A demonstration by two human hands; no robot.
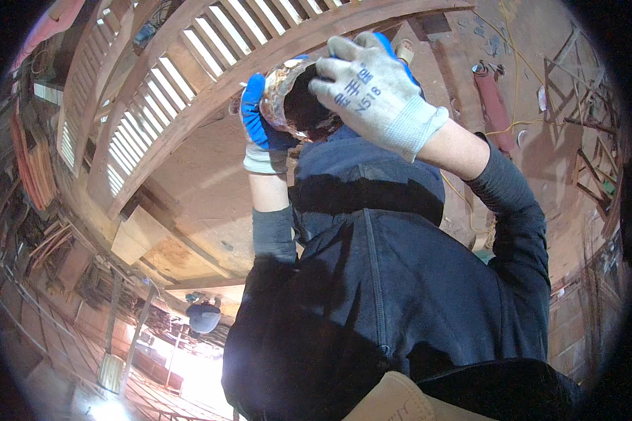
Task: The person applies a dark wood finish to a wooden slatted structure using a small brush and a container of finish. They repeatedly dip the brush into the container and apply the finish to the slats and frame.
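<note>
A tan strap-like piece crosses the lower edge, and above it spreads the person's dark jacket, with a seam running down its front and its sleeves pushed back from both wrists. Beyond the jacket, at the top centre, is a crusted open-mouthed can, held up and tilted so that its dark mouth faces the right hand. The gloved left hand grips it from the left side, blue-coated thumb upright against the wall. The right hand, in a matching pale knit glove with dark print on the back, has its fingers bent over the mouth at the near right rim; whether they pinch anything there cannot be told.

Farther off, a slatted wooden frame arcs behind the can, light showing between its bars. To the right, a red cylinder lies on the brown floor near a yellow cord. At the left, a pale panel sits below the frame, and a bright opening glares at the lower left.
</note>
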